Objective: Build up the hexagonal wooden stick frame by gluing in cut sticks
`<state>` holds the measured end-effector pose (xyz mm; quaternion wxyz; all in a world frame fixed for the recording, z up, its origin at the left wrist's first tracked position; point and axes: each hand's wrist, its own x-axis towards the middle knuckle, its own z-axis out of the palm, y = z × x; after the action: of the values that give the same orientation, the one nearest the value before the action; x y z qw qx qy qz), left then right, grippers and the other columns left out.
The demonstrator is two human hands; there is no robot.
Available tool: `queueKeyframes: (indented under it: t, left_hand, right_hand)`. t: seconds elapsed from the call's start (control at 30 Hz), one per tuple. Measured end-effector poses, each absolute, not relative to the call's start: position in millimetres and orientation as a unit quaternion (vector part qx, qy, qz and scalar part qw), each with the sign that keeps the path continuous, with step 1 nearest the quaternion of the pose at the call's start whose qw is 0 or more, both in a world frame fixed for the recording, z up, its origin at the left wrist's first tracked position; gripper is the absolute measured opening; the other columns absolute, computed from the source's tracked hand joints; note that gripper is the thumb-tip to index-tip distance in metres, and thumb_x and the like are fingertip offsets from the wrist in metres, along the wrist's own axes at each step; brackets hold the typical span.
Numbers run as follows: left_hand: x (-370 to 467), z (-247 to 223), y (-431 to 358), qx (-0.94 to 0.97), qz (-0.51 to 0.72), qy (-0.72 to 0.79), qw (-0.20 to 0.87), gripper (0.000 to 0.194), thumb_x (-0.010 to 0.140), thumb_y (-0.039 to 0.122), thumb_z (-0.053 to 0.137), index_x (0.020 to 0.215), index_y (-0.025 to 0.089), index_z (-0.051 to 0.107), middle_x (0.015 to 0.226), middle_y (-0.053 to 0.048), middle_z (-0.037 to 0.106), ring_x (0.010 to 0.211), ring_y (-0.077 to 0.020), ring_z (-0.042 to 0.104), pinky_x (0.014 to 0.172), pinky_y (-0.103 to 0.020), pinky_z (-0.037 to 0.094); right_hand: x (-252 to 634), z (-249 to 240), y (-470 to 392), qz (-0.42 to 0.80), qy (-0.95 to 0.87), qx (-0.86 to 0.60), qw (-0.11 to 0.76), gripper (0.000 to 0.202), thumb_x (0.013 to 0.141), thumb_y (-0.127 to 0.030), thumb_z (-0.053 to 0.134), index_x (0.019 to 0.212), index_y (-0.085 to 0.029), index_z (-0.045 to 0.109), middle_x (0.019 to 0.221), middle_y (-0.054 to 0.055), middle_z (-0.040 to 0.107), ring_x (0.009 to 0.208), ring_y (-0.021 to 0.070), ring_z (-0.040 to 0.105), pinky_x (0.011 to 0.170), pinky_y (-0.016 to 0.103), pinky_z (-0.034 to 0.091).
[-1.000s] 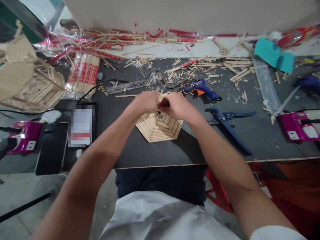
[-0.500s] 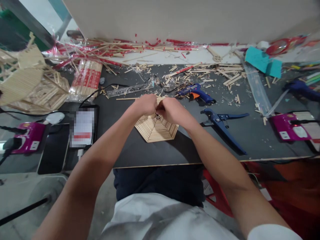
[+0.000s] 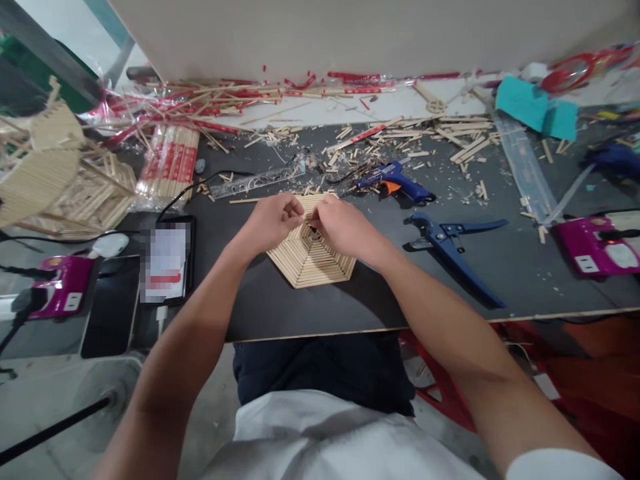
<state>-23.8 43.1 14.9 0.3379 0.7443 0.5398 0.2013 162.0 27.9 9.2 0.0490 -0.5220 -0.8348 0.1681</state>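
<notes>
A hexagonal panel of thin wooden sticks (image 3: 320, 264) lies on the dark tabletop (image 3: 280, 313), with a small dark opening near its middle. Over its upper left part is my left hand (image 3: 278, 221), fingers curled with the tips close together; whatever they hold, if anything, is too small to name. My right hand (image 3: 336, 223) bends over the panel's upper right, thumb and fingertips pinched near the central opening. What is between those fingertips is hidden. Beyond my left hand a thin stick (image 3: 245, 201) lies on the table.
To the right lie a blue glue gun (image 3: 400, 181) and a blue cutter (image 3: 445, 250). Stick scraps (image 3: 470, 150) litter the back. At left are two phones (image 3: 111, 303), a purple power strip (image 3: 63, 287), bundled sticks (image 3: 170, 160) and a wooden stick structure (image 3: 100, 193).
My left hand has moved left, away from my right hand, uncovering more of the panel's upper middle. My right hand stays near the central opening. The view has shifted slightly.
</notes>
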Motion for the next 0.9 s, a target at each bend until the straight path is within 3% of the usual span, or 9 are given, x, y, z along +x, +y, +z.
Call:
queueKeyframes:
  t: [0.1, 0.23, 0.37, 0.5, 0.63, 0.73, 0.9]
  left_hand:
    - [-21.8, 15.5, 42.6, 0.757, 0.214, 0.529, 0.317, 0.003, 0.082, 0.015, 0.067, 0.083, 0.017, 0.069, 0.075, -0.002, 0.069, 0.067, -0.0144, 0.057, 0.067, -0.028, 0.042]
    - [-19.8, 14.1, 40.0, 0.737, 0.271, 0.500, 0.367, 0.011, 0.084, 0.023, 0.072, 0.090, 0.016, 0.078, 0.078, -0.003, 0.074, 0.069, -0.0149, 0.061, 0.067, -0.028, 0.045]
    - [-11.1, 7.5, 35.7, 0.643, 0.409, 0.483, 0.431, 0.013, 0.082, 0.025, 0.078, 0.092, 0.018, 0.082, 0.091, -0.006, 0.080, 0.079, -0.0169, 0.069, 0.075, -0.029, 0.053]
    - [-1.3, 1.3, 32.6, 0.560, 0.500, 0.480, 0.454, 0.010, 0.080, 0.025, 0.082, 0.088, 0.019, 0.082, 0.092, -0.005, 0.080, 0.079, -0.0152, 0.070, 0.075, -0.028, 0.056]
    - [1.2, 2.8, 32.3, 0.562, 0.505, 0.463, 0.463, 0.010, 0.084, 0.024, 0.080, 0.090, 0.017, 0.078, 0.082, -0.004, 0.077, 0.072, -0.0127, 0.069, 0.067, -0.025, 0.055]
    - [1.1, 6.2, 33.0, 0.581, 0.489, 0.446, 0.473, 0.008, 0.090, 0.023, 0.073, 0.089, 0.016, 0.071, 0.087, -0.006, 0.077, 0.070, -0.0118, 0.069, 0.062, -0.024, 0.053]
    - [2.2, 6.6, 35.3, 0.561, 0.489, 0.455, 0.488, 0.009, 0.091, 0.013, 0.068, 0.085, 0.016, 0.062, 0.085, -0.005, 0.077, 0.064, -0.0090, 0.067, 0.060, -0.023, 0.051]
  right_hand:
    - [164.4, 8.1, 30.2, 0.198, -0.821, -0.530, 0.077, 0.013, 0.097, -0.015, 0.052, 0.100, -0.013, 0.065, 0.114, 0.017, 0.065, 0.098, 0.0249, 0.063, 0.078, 0.033, 0.044]
    - [169.7, 9.4, 35.0, 0.326, -0.751, -0.540, 0.195, 0.011, 0.099, -0.022, 0.054, 0.091, -0.018, 0.060, 0.098, 0.008, 0.067, 0.088, 0.0189, 0.061, 0.077, 0.031, 0.044]
    - [168.1, 12.0, 34.2, 0.464, -0.641, -0.523, 0.315, 0.018, 0.102, -0.029, 0.054, 0.087, -0.020, 0.057, 0.071, -0.002, 0.055, 0.066, 0.0130, 0.050, 0.065, 0.027, 0.042]
    - [161.7, 11.7, 31.8, 0.541, -0.573, -0.492, 0.370, 0.031, 0.101, -0.045, 0.058, 0.084, -0.020, 0.058, 0.066, -0.003, 0.050, 0.060, 0.0103, 0.045, 0.060, 0.024, 0.043]
    - [164.5, 17.4, 31.1, 0.500, -0.595, -0.505, 0.375, 0.047, 0.091, -0.064, 0.064, 0.089, -0.018, 0.064, 0.074, 0.001, 0.062, 0.064, 0.0116, 0.053, 0.063, 0.026, 0.046]
    - [181.9, 38.1, 20.3, 0.417, -0.675, -0.513, 0.328, 0.044, 0.090, -0.061, 0.067, 0.095, -0.018, 0.070, 0.090, 0.007, 0.072, 0.079, 0.0171, 0.064, 0.072, 0.030, 0.051]
    - [262.1, 68.5, -24.1, 0.200, -0.721, -0.618, 0.241, 0.030, 0.093, -0.052, 0.065, 0.103, -0.026, 0.074, 0.111, 0.013, 0.074, 0.093, 0.0247, 0.070, 0.084, 0.041, 0.053]
